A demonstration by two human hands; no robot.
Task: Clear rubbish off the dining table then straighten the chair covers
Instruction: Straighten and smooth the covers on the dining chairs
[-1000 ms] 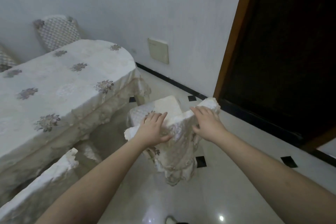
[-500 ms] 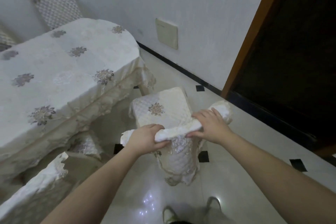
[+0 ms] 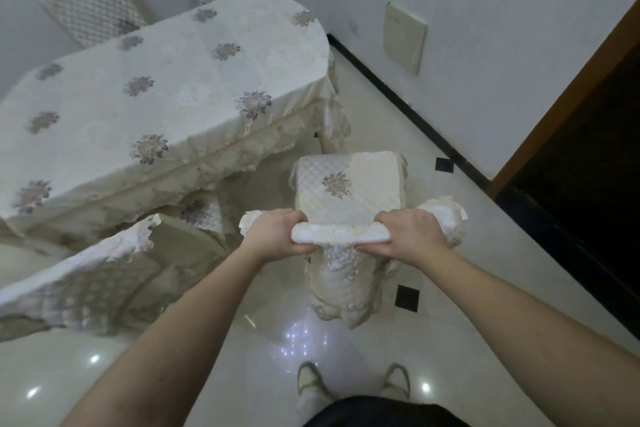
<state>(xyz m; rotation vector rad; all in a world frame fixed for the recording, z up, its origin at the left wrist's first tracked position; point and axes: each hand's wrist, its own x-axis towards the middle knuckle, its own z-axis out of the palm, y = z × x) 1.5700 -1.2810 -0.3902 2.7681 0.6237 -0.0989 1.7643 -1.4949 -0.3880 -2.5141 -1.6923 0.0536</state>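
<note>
Both hands grip the top rail of the nearest chair through its chair cover (image 3: 341,237), which is bunched into a roll along the rail. The left hand (image 3: 273,236) holds the left part of the roll and the right hand (image 3: 410,236) the right part; on each, the fingers are curled over the far side of the roll with the thumb tucked beneath it, so the fabric is clamped rather than pinched at a tip. The long axis of the roll runs left to right between the two hands, square to the person, and both hands sit about equally near its middle. The cover's ends flare out past each hand, and its embroidered skirt hangs down the back of the chair toward the floor (image 3: 346,350), directly below the hands. The quilted seat cover (image 3: 346,184) lies just beyond the hands. The surface (image 3: 156,80), draped in a flowered cloth, stands to the left and beyond the chair; no rubbish is visible on the part in view, so the clearing stage appears done. A second covered chair (image 3: 86,274) stands at the left, close to the surface, and two more chair backs (image 3: 93,7) show beyond its far side. No containers are in view. The coming move likely turns on drawing the roll downward and evenly along the rail, both hands together, so that the fabric unrolls flat
</note>
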